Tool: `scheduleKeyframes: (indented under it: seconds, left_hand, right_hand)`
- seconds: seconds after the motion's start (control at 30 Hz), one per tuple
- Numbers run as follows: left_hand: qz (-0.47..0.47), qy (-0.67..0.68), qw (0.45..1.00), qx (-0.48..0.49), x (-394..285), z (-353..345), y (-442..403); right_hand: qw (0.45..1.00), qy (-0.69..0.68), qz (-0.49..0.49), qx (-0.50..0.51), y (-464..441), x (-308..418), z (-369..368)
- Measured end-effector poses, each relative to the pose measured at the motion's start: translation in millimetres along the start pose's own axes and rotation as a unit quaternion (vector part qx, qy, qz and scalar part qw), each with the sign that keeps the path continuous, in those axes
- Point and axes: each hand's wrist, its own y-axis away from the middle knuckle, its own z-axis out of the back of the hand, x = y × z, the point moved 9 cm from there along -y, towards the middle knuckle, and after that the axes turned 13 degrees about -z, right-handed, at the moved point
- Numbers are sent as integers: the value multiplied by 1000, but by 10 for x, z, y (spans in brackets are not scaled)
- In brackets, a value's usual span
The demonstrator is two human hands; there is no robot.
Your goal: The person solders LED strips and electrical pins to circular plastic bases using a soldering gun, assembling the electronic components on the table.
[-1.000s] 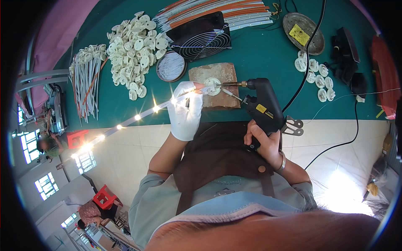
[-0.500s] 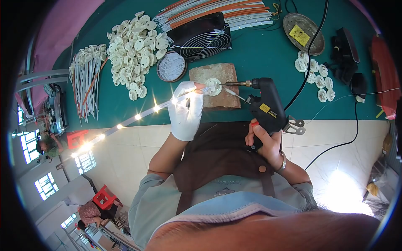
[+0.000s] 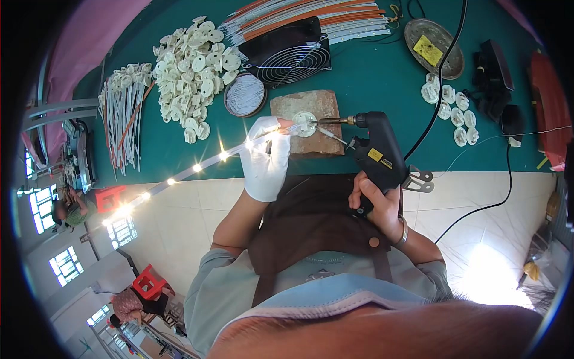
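Since the earlier frame, the black soldering gun [image 3: 379, 140] has shifted slightly toward the left, and its red trigger is now covered by the index finger. So its metal tip [image 3: 338, 120] reaches over the right part of the white disc [image 3: 305, 127], where the strip ends; whether they touch, I cannot tell. The disc lies flat near the middle of the brick [image 3: 287, 103], close to the desk's near edge [image 3: 371, 166]. The left hand [image 3: 263, 164], in a white glove, is narrow, pinching the lit LED strip [image 3: 206, 163] beside the disc, fingers pointing forward and right. The right hand [image 3: 382, 200] is closed around the gun's handle, just outside the near edge, with wrist low.
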Motion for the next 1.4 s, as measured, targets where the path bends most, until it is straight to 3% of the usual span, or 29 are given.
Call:
scheduleKeyframes:
  seconds: [0.9,1.0,1.2,1.33,1.4]
  left_hand:
    - [-7,-11,1000,4,26,13,15]
    - [70,63,995,-32,67,21,50]
    - [85,142,983,-79,148,114,119]
    - [70,212,974,-22,27,9,174]
    - [96,239,966,-21,-12,-59,223]
  right_hand:
    - [999,-39,20,-5,28,23,52]
    - [999,-45,21,-9,39,23,58]
    - [997,28,55,-39,52,47,86]
    - [992,55,89,-63,67,160,22]
    - [992,37,117,-25,21,265,-115]
